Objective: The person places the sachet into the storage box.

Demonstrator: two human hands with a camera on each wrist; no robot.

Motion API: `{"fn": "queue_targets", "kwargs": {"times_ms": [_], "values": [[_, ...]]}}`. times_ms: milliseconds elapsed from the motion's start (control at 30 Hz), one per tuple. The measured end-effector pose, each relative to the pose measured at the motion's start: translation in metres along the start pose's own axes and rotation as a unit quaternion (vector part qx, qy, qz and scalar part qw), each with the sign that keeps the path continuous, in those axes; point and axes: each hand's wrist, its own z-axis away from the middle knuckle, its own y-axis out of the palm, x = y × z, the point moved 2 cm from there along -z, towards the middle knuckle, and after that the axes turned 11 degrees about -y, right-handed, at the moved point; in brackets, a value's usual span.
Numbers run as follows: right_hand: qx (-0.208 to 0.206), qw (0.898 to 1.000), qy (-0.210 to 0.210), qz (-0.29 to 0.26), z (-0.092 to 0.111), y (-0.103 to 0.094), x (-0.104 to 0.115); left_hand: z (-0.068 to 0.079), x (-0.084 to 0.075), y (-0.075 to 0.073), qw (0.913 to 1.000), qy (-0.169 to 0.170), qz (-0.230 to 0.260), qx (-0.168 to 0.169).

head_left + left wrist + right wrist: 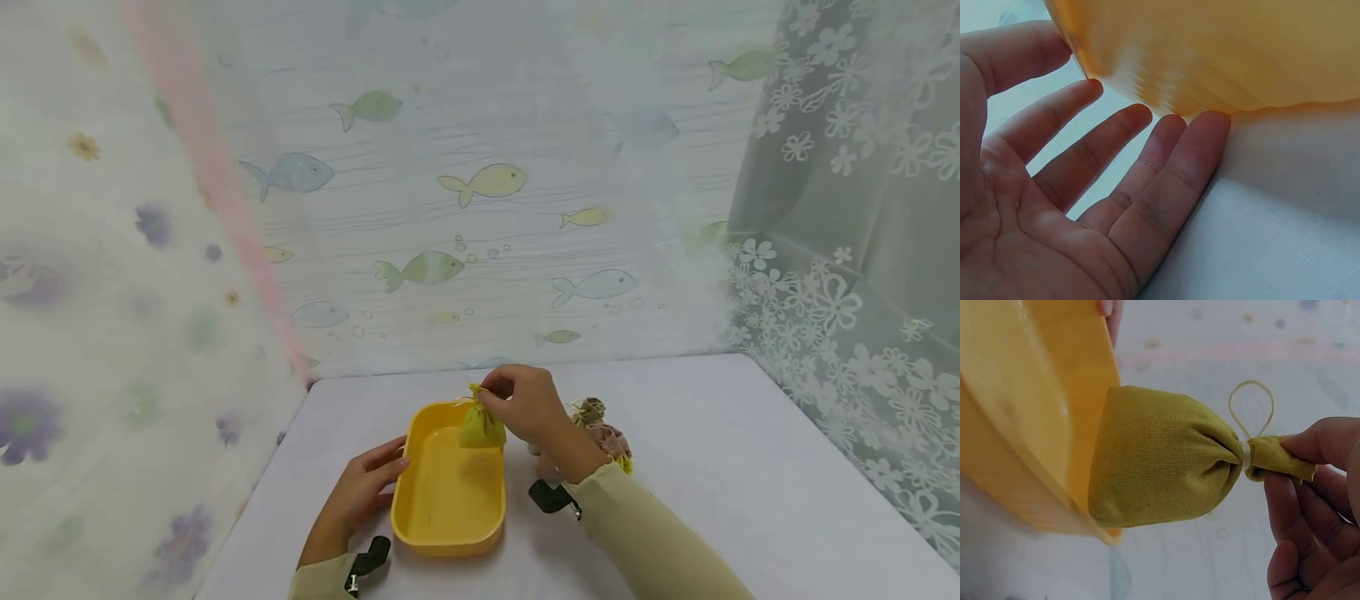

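My right hand [528, 404] pinches the gathered neck of a small yellow-green cloth drawstring pouch [482, 428]. The pouch hangs over the far right part of a yellow plastic tray [427, 500]. In the right wrist view the pouch [1166, 459] looks filled out, its neck tied with a pale cord that stands up in a loop. My left hand [367, 483] rests at the tray's left side. Its fingers are fairly straight, and in the left wrist view the fingertips [1210, 128] touch the tray's outer wall [1222, 56].
Right of the tray, partly behind my right forearm, lies a cluster of small cloth pouches [609, 437] in brown, pink and yellow. The white table [675, 417] meets a fish-printed curtain [487, 275] at the back. Black wrist mounts [551, 497] sit on both wrists.
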Motion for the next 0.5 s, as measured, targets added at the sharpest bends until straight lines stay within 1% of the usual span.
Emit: {"fn": "queue_targets", "kwargs": {"times_ms": [267,367,500], "values": [[0.039,0.999,0.031,-0.009,-0.012,0.024,0.001,0.002,-0.001,-0.001,0.9999,0.003,-0.011,0.005],[0.054,0.997,0.048,-0.009,-0.015,0.033,-0.002,0.001,-0.001,-0.003,0.9999,0.005,-0.010,0.008],[0.060,0.996,0.066,-0.011,-0.016,0.045,-0.006,0.000,0.001,-0.003,0.9999,0.006,-0.002,0.008]]}}
